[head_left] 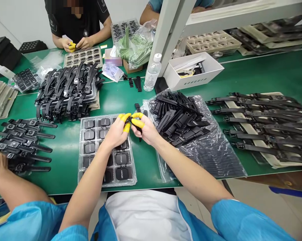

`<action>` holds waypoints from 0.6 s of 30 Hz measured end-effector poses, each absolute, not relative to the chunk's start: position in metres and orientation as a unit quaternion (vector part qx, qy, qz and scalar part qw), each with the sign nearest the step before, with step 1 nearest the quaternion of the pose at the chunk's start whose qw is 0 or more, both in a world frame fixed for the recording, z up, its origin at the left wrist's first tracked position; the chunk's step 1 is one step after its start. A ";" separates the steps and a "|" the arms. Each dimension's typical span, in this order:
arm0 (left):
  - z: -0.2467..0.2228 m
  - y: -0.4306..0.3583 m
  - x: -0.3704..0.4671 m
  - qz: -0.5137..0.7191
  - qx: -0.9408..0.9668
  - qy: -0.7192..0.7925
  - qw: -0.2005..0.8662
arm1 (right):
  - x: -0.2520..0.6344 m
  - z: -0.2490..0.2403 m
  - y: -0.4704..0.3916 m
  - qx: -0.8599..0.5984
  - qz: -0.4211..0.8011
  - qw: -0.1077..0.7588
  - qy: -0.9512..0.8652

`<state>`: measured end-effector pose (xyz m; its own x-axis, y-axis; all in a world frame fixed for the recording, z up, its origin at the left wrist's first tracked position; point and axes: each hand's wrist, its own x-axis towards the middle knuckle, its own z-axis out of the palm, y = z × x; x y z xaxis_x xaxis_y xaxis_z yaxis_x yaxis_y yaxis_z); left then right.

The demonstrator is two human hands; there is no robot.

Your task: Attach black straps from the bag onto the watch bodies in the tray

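Observation:
My left hand (118,129), with yellow finger cots, is closed in a pinch on a small dark piece, mostly hidden by the fingertips. My right hand (146,129), also in yellow finger cots, grips a black watch strap (145,113) against that piece. Both hands meet above the right edge of a clear plastic tray (134,174). Square black watch faces (121,159) sit in its compartments. Right of my hands, a pile of black watch straps (178,117) lies on a clear plastic bag (203,164).
Strapped watches lie in stacks at the left (68,90) and on a tray at the right (271,127). A water bottle (152,73) and a white box (193,72) stand by a white post (172,30). A co-worker's arm (15,184) reaches in at left; another person (78,23) works opposite.

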<state>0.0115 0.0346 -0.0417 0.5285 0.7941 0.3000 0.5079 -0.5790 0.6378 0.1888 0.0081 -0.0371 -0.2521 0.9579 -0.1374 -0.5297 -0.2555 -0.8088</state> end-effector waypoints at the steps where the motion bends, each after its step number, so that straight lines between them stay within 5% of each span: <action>1: -0.041 0.034 0.011 0.289 0.838 0.385 0.257 | 0.188 -0.037 0.008 -0.334 0.712 0.520 -0.332; 12: -0.041 0.033 0.014 0.230 0.861 0.415 0.184 | 0.188 -0.042 0.009 -0.378 0.688 0.520 -0.336; 18: -0.036 0.032 0.013 0.266 0.834 0.404 0.265 | 0.189 -0.042 0.009 -0.371 0.686 0.524 -0.342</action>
